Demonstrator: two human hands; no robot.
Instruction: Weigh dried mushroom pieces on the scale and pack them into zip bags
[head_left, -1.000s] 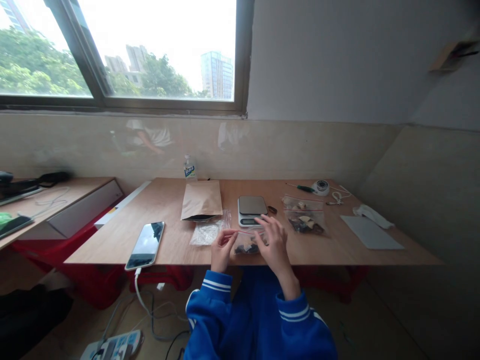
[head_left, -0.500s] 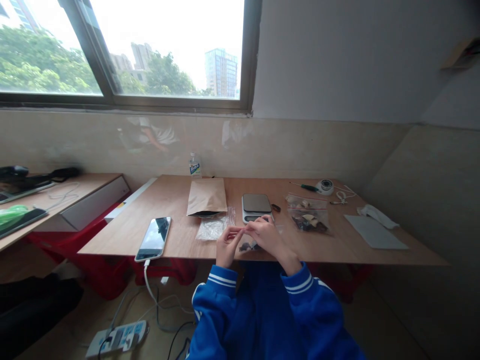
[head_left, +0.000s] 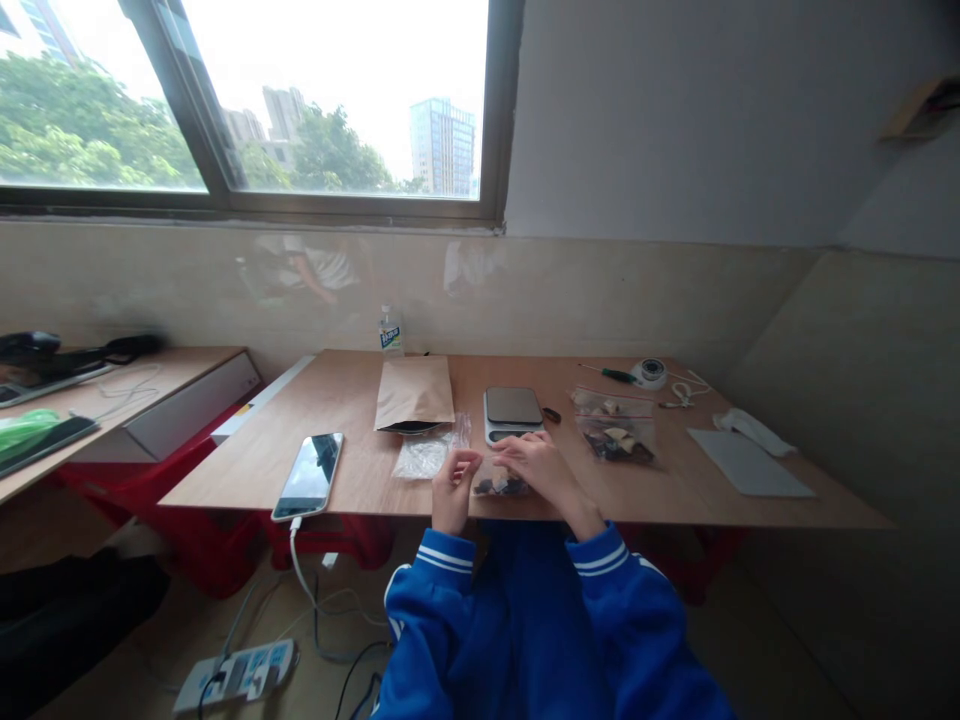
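Observation:
Near the front edge of the table, a small clear zip bag (head_left: 495, 487) holds dark and tan pieces. Its upper left corner is pinched between the fingertips of my left hand (head_left: 452, 490). My right hand (head_left: 546, 472) is closed at the bag's top edge, a short way to the right, and covers part of it. Just behind my right fingers is a kitchen scale (head_left: 514, 406) with a bare metal plate. To the left of the scale lie a brown paper pouch (head_left: 414, 392), its mouth toward me, and some clear plastic bags (head_left: 424, 458).
A charging phone (head_left: 308, 477) lies at the left. On the right are filled zip bags (head_left: 616, 428), a white sheet (head_left: 748, 463), a green-handled screwdriver (head_left: 619, 376) and a dome camera (head_left: 651, 373). A small dark object (head_left: 552, 415) sits beside the scale; a bottle (head_left: 390, 332) stands behind.
My hands were together at the fingertips and have moved slightly apart. More of the zip bag and its pieces now shows between them.

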